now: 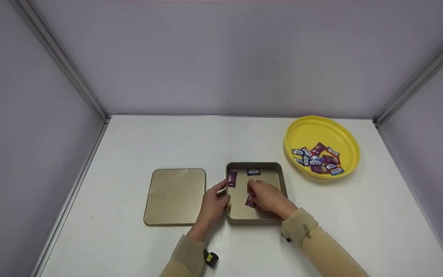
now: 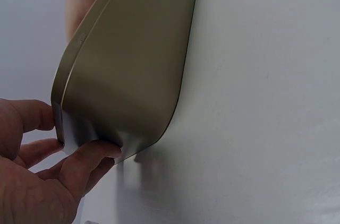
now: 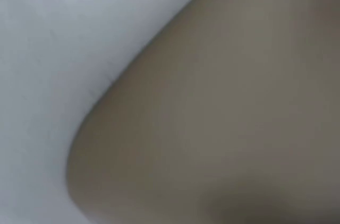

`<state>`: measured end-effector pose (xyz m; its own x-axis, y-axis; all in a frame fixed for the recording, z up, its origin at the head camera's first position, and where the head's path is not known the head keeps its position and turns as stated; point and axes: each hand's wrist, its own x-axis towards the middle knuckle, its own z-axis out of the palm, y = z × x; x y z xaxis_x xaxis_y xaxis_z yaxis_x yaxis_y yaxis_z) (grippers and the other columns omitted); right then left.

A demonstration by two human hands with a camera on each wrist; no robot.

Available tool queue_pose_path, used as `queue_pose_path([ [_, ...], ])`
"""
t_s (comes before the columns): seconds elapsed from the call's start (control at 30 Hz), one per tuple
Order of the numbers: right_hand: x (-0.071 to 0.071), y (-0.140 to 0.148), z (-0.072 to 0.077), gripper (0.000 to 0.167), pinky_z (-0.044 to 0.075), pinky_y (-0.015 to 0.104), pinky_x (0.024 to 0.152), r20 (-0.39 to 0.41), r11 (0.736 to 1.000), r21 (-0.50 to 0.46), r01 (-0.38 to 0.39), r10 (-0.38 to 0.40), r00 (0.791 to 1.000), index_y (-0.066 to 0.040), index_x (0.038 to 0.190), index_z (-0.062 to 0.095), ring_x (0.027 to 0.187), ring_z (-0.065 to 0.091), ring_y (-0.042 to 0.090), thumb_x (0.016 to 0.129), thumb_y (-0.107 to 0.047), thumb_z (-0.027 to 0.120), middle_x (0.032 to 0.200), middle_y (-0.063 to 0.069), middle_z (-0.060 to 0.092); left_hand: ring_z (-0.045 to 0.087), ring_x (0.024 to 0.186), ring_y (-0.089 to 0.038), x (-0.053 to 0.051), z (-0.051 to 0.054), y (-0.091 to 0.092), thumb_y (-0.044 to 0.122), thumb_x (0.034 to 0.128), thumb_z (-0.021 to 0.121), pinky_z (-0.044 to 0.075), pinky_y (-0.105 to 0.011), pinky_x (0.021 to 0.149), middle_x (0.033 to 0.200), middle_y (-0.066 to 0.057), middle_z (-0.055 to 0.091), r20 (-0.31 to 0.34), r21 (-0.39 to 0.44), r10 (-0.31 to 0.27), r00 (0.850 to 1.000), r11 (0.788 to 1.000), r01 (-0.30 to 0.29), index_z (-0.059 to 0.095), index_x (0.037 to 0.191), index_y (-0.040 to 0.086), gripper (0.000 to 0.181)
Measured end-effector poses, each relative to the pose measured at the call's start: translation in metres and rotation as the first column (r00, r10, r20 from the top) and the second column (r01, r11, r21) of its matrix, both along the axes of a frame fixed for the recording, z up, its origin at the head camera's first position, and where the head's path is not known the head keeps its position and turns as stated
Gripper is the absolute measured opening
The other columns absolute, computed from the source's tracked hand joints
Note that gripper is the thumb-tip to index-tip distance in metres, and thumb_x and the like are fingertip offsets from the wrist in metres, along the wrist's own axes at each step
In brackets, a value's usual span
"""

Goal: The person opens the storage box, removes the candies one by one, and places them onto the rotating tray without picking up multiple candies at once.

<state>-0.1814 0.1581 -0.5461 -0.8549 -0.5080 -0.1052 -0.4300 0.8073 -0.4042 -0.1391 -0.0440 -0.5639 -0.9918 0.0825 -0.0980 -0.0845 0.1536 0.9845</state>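
Observation:
Inside a gold metal tin box (image 1: 237, 222), my right hand (image 1: 269, 195) pinches a small purple wrapped candy (image 1: 250, 200) low over the bottom. Another purple wrapped candy (image 1: 232, 178) lies along the tin's left wall, and a dark blue one (image 1: 253, 172) lies by the far wall. My left hand (image 1: 213, 204) holds the tin at its left side. In the left wrist view, that hand's fingers (image 2: 87, 163) touch the wall and rim near a rounded corner. The right wrist view is blurred and shows no fingers clearly.
A yellow round tray (image 1: 321, 130) at the back right holds several blue, purple and red wrapped candies (image 1: 315, 161). Left of the tin, a flat gold lid (image 1: 175, 197) lies on the white table (image 1: 106, 173). Pale panels (image 1: 237, 57) enclose the table's back and sides.

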Motion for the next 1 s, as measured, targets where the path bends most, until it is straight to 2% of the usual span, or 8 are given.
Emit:
queue_pose_path([
  [0.23,0.0,0.004,0.006,0.018,0.051,0.038,0.067,0.022,0.999,-0.046,0.001,0.0,1.0,-0.01,0.099,0.058,0.075,0.057,0.016,0.087,0.0,0.068,0.083,0.0,0.061,0.051,0.124,-0.041,0.001,-0.001,0.0,-0.004,0.0891,0.056,0.049,-0.038,0.096,0.144,-0.023,0.046,-0.024,-0.017,-0.005,1.0,1.0,0.005,0.045,0.144,0.0,0.056],
  [0.43,0.002,0.007,0.014,0.019,0.053,0.04,0.08,0.072,0.996,-0.083,0.03,-0.024,0.997,-0.009,0.108,0.062,0.089,0.063,0.021,0.091,0.0,0.064,0.096,0.006,0.066,0.051,0.125,-0.04,0.001,-0.003,0.0,-0.003,0.0896,0.056,0.048,-0.038,0.098,0.145,-0.022,0.045,-0.016,0.0,-0.004,1.0,1.0,0.004,0.045,0.145,0.001,0.057],
  [0.6,0.001,0.013,0.024,0.02,0.052,0.044,0.087,0.066,0.991,-0.128,0.034,-0.026,0.997,-0.007,0.11,0.061,0.097,0.064,0.025,0.091,0.001,0.063,0.102,0.009,0.067,0.05,0.125,-0.042,0.001,-0.003,0.0,-0.003,0.0892,0.057,0.048,-0.039,0.097,0.144,-0.024,0.046,-0.025,0.012,-0.001,1.0,1.0,0.001,0.046,0.144,0.0,0.056],
  [0.73,0.0,0.023,0.031,0.022,0.052,0.044,0.086,0.069,0.986,-0.16,0.048,-0.038,0.997,-0.006,0.112,0.062,0.096,0.063,0.024,0.092,0.002,0.062,0.103,0.009,0.067,0.05,0.125,-0.042,0.001,0.0,0.0,-0.005,0.0895,0.057,0.049,-0.039,0.096,0.144,-0.025,0.045,-0.022,0.007,0.005,1.0,1.0,-0.005,0.045,0.144,-0.002,0.056],
  [0.83,-0.001,0.034,0.036,0.024,0.053,0.043,0.081,0.087,0.98,-0.184,0.077,-0.062,0.994,-0.005,0.115,0.061,0.094,0.063,0.023,0.092,0.002,0.06,0.103,0.01,0.066,0.049,0.125,-0.046,0.003,0.007,0.001,-0.008,0.0887,0.055,0.05,-0.042,0.095,0.143,-0.028,0.045,-0.019,0.011,0.006,1.0,1.0,-0.006,0.044,0.143,-0.006,0.055],
  [0.9,-0.002,0.042,0.04,0.025,0.053,0.041,0.077,0.114,0.973,-0.2,0.117,-0.096,0.989,-0.005,0.117,0.06,0.09,0.062,0.021,0.093,0.001,0.06,0.103,0.01,0.066,0.048,0.124,-0.048,0.005,0.012,0.001,-0.01,0.0881,0.054,0.051,-0.044,0.094,0.142,-0.03,0.044,-0.019,0.019,0.007,1.0,1.0,-0.006,0.043,0.142,-0.009,0.055],
  [1.0,-0.004,0.055,0.046,0.024,0.054,0.038,0.071,0.163,0.956,-0.223,0.191,-0.156,0.974,-0.006,0.119,0.058,0.084,0.061,0.02,0.095,-0.002,0.059,0.101,0.01,0.065,0.048,0.124,-0.048,0.005,0.013,0.001,-0.01,0.0879,0.054,0.051,-0.044,0.093,0.142,-0.03,0.044,-0.018,0.023,0.008,1.0,1.0,-0.008,0.044,0.142,-0.009,0.055],
])
